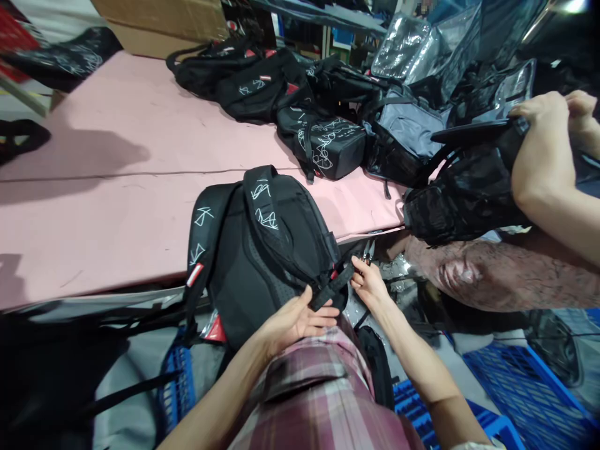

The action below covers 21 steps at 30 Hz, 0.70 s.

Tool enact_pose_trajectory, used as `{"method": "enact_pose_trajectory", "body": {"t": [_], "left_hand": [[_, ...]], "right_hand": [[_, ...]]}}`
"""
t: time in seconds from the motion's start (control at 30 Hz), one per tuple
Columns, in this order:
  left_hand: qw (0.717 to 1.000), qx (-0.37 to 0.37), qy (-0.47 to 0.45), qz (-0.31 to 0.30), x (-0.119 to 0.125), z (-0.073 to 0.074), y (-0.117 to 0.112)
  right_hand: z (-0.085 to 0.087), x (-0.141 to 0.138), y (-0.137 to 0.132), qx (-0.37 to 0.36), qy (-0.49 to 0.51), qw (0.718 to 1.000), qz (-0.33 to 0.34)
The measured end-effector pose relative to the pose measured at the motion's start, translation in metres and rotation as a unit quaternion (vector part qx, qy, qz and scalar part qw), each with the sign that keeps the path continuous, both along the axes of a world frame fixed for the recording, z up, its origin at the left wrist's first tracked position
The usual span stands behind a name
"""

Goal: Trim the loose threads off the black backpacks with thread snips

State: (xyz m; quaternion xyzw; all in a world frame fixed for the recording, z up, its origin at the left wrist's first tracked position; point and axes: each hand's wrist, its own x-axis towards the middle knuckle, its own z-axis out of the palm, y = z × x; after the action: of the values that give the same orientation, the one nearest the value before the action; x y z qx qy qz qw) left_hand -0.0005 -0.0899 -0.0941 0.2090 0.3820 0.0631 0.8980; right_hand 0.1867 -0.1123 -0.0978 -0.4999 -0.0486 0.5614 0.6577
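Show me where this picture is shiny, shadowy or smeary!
In the head view, bright glints sit on the plastic wrapping; in the head view, soft shadows darken the left part of the pink table; in the head view, the patterned bag at far left looks smeared, while the scribbles on the middle backpack look clearer.

Plaid garment (323, 406), pink, maroon, white; forearms (422, 362) bare.

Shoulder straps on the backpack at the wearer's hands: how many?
2. Picture-left strap runs down the backpack's left side; picture-right strap arches across its middle. No others visible on it.
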Motion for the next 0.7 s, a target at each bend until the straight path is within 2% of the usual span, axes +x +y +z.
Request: {"method": "enact_pose_trajectory", "body": {"t": [0.07, 0.17, 0.23, 0.3, 0.4, 0.47, 0.57, 0.63, 0.7], "left_hand": [[1.0, 0.019, 0.014, -0.004, 0.004, 0.005, -0.008], [0.988, 0.143, 0.057, 0.03, 0.01, 0.012, -0.016], [0.975, 0.207, 0.066, 0.054, 0.013, 0.017, -0.017], [0.969, 0.228, 0.058, 0.073, 0.016, 0.024, -0.016], [0.964, 0.231, 0.055, 0.116, 0.018, 0.036, -0.011], [0.961, 0.237, 0.057, 0.133, 0.021, 0.044, -0.009], [0.953, 0.264, 0.056, 0.135, 0.026, 0.051, -0.007], [0.947, 0.289, 0.061, 0.127, 0.029, 0.053, -0.007], [0.942, 0.309, 0.07, 0.113, 0.03, 0.052, -0.007]], "right_hand": [[0.002, 0.0, -0.001, 0.001, -0.017, 1.0, 0.005], [0.005, 0.001, -0.004, -0.002, -0.073, 0.997, 0.029], [0.006, 0.005, -0.008, -0.002, -0.161, 0.986, 0.053], [0.008, 0.01, -0.017, 0.006, -0.292, 0.954, 0.064], [0.014, 0.016, -0.04, 0.009, -0.486, 0.874, 0.032], [0.022, 0.015, -0.059, 0.006, -0.576, 0.817, 0.016], [0.036, 0.006, -0.079, 0.046, -0.691, 0.72, 0.045], [0.044, -0.001, -0.084, 0.085, -0.754, 0.649, 0.058], [0.049, -0.005, -0.084, 0.109, -0.794, 0.595, 0.058]]}}
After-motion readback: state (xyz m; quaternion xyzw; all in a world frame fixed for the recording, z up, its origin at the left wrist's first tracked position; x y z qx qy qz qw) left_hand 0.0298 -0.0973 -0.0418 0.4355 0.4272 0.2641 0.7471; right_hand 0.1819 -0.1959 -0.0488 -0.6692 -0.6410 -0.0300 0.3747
